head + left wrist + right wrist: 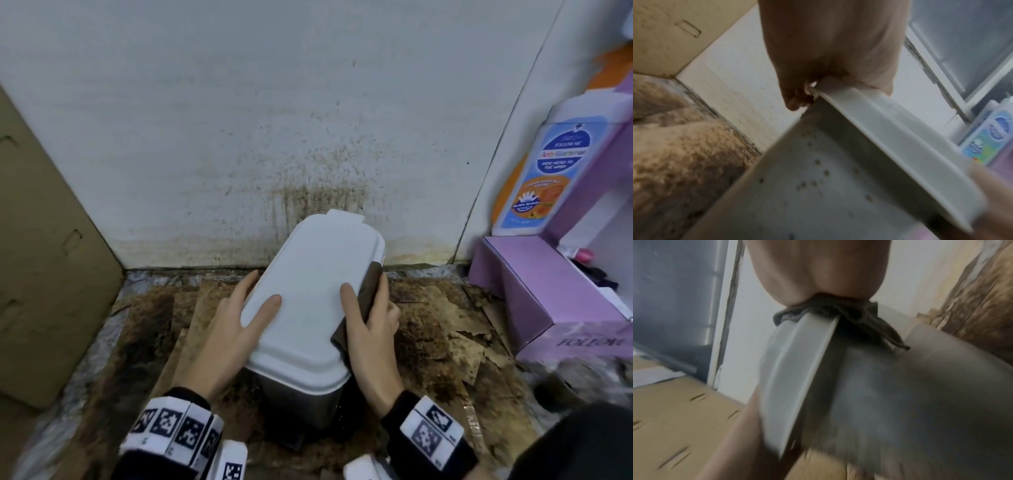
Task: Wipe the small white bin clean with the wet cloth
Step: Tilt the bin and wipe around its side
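Wristbands printed with black-and-white markers fill the bottom of the head view, and just above them sits the small white bin (308,308), at frame centre on stained cardboard (428,329) laid over the floor, close to a spattered white wall (239,120). Its lid is down. The left hand (236,325) holds the lid's left edge, thumb on top and fingers wrapped under the rim. The right hand (370,325) presses the dark wet cloth (368,291) against the lid's right edge, thumb on top, fingers curled over the cloth along the side.

As a judgement, the wiping is under way but far from done. The lid top looks clean from above, and the cloth is working the right rim. In the left wrist view the bin's side wall still carries a scatter of brown specks (813,181), so the body remains to be wiped.

Further out, a cardboard box (44,257) stands at frame left. At right, a purple box (548,301) sits below a bottle of anti-bacterial wash (548,164).
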The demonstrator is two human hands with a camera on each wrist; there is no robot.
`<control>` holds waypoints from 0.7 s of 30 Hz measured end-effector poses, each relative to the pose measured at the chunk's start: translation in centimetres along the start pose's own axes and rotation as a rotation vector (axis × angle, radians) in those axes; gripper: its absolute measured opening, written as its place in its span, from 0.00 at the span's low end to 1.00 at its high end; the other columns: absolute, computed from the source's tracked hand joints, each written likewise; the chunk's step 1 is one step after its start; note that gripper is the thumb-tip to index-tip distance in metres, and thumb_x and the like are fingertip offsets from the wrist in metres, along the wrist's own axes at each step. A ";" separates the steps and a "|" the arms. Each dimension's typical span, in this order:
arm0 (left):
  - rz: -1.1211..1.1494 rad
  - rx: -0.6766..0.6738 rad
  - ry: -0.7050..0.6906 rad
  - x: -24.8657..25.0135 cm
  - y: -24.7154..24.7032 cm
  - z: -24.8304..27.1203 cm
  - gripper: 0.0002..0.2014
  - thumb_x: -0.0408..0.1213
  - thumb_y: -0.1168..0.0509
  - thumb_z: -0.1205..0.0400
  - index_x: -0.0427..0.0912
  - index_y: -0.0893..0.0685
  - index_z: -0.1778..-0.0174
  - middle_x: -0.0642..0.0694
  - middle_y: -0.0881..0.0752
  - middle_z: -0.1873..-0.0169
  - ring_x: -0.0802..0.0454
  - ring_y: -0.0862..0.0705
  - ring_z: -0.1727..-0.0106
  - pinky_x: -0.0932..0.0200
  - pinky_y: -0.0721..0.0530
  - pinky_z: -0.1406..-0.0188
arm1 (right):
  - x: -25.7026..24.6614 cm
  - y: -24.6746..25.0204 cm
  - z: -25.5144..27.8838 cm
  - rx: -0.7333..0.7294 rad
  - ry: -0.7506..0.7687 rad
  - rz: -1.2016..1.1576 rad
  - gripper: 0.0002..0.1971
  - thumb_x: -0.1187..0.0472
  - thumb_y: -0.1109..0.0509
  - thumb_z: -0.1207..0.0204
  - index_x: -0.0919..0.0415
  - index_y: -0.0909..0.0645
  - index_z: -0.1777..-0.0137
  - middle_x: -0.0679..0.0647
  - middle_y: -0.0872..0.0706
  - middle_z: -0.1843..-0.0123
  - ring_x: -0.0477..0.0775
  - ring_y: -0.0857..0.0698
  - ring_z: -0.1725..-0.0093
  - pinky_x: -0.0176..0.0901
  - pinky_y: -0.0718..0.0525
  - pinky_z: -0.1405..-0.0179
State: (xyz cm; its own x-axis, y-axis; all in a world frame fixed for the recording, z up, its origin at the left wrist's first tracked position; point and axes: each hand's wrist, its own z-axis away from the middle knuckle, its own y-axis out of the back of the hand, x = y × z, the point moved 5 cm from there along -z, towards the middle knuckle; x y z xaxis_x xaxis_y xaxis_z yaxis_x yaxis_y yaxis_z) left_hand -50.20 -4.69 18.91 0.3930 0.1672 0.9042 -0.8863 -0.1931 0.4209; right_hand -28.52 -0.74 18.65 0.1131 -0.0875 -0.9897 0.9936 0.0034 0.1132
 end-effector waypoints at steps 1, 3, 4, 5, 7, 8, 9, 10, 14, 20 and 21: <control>-0.002 0.042 0.024 0.0 -0.2 0.6 0.41 0.76 0.37 0.24 0.70 0.37 0.15 0.59 0.29 0.22 0.56 0.26 0.24 0.49 0.25 0.30 | -0.2 0.3 -1.0 -0.002 -0.002 0.003 0.44 0.35 0.35 0.16 0.37 0.57 0.08 0.44 0.42 0.20 0.50 0.39 0.19 0.45 0.33 0.32; -0.017 0.116 0.064 0.3 -0.6 2.0 0.44 0.75 0.35 0.24 0.65 0.40 0.13 0.56 0.29 0.23 0.56 0.25 0.31 0.51 0.25 0.37 | -0.6 1.0 -3.2 -0.011 0.004 0.013 0.44 0.34 0.35 0.16 0.37 0.57 0.08 0.47 0.42 0.18 0.54 0.37 0.18 0.47 0.31 0.33; -0.024 0.148 0.091 0.7 -0.9 2.7 0.44 0.72 0.34 0.22 0.63 0.41 0.12 0.56 0.31 0.25 0.57 0.27 0.36 0.53 0.27 0.40 | -0.9 1.2 -4.3 -0.017 0.006 0.022 0.44 0.35 0.35 0.16 0.38 0.57 0.07 0.47 0.43 0.16 0.56 0.37 0.17 0.48 0.31 0.34; -0.025 0.175 0.137 0.8 -1.3 3.3 0.44 0.69 0.34 0.21 0.61 0.43 0.11 0.57 0.34 0.29 0.58 0.30 0.40 0.55 0.30 0.42 | -1.0 1.4 -5.3 -0.024 0.005 0.036 0.45 0.34 0.35 0.16 0.39 0.57 0.07 0.47 0.44 0.15 0.56 0.38 0.16 0.48 0.31 0.34; -0.005 0.221 0.223 0.8 -2.1 4.3 0.45 0.67 0.34 0.21 0.58 0.45 0.10 0.55 0.37 0.33 0.57 0.33 0.43 0.59 0.34 0.44 | -1.4 1.7 -7.6 -0.043 0.009 0.069 0.45 0.33 0.34 0.17 0.38 0.56 0.07 0.46 0.43 0.17 0.55 0.36 0.19 0.48 0.30 0.34; 0.018 0.247 0.231 0.8 -2.5 4.6 0.47 0.69 0.34 0.23 0.56 0.43 0.11 0.54 0.35 0.31 0.57 0.32 0.43 0.59 0.34 0.45 | -1.7 1.9 -8.7 -0.050 0.019 0.089 0.46 0.30 0.33 0.19 0.36 0.54 0.08 0.45 0.40 0.20 0.55 0.33 0.22 0.50 0.27 0.34; 0.051 0.268 0.227 0.4 -2.7 4.8 0.49 0.73 0.34 0.26 0.54 0.40 0.13 0.52 0.31 0.29 0.55 0.30 0.41 0.57 0.31 0.44 | -1.9 2.1 -9.7 -0.060 0.038 0.106 0.47 0.25 0.32 0.24 0.33 0.50 0.09 0.44 0.36 0.20 0.57 0.28 0.23 0.53 0.21 0.33; 0.086 0.285 0.222 0.0 -2.9 4.9 0.52 0.77 0.35 0.30 0.52 0.38 0.14 0.49 0.27 0.28 0.53 0.26 0.38 0.54 0.26 0.41 | -1.9 2.3 -10.8 -0.076 0.051 0.126 0.47 0.21 0.31 0.29 0.29 0.45 0.12 0.45 0.32 0.19 0.60 0.23 0.24 0.57 0.15 0.33; 0.178 0.311 0.221 -1.2 -3.2 4.6 0.52 0.81 0.36 0.35 0.57 0.38 0.18 0.50 0.22 0.30 0.47 0.18 0.33 0.42 0.17 0.33 | -2.3 2.9 -12.7 -0.159 0.095 0.121 0.44 0.27 0.23 0.29 0.34 0.35 0.15 0.48 0.23 0.20 0.54 0.13 0.30 0.57 0.08 0.37; 0.203 0.296 0.152 -1.7 -2.7 4.3 0.49 0.81 0.35 0.31 0.59 0.32 0.17 0.49 0.20 0.29 0.47 0.18 0.29 0.37 0.18 0.28 | -2.4 3.0 -12.6 -0.148 0.127 0.045 0.36 0.42 0.22 0.21 0.42 0.31 0.15 0.42 0.23 0.22 0.50 0.17 0.26 0.54 0.11 0.34; 0.212 0.287 0.139 -1.7 -2.5 4.1 0.48 0.80 0.34 0.30 0.59 0.33 0.16 0.50 0.20 0.27 0.48 0.18 0.27 0.38 0.19 0.26 | -2.4 3.1 -12.4 -0.126 0.132 0.038 0.38 0.38 0.21 0.25 0.41 0.30 0.17 0.41 0.23 0.21 0.51 0.18 0.25 0.58 0.12 0.31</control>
State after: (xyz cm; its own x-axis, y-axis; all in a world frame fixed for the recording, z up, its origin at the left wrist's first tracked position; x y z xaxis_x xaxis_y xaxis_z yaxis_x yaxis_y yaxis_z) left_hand -47.64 -8.47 16.58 0.1540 0.2199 0.9633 -0.8320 -0.4970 0.2465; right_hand -25.63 11.85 20.30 0.1423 0.0468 -0.9887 0.9806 0.1298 0.1472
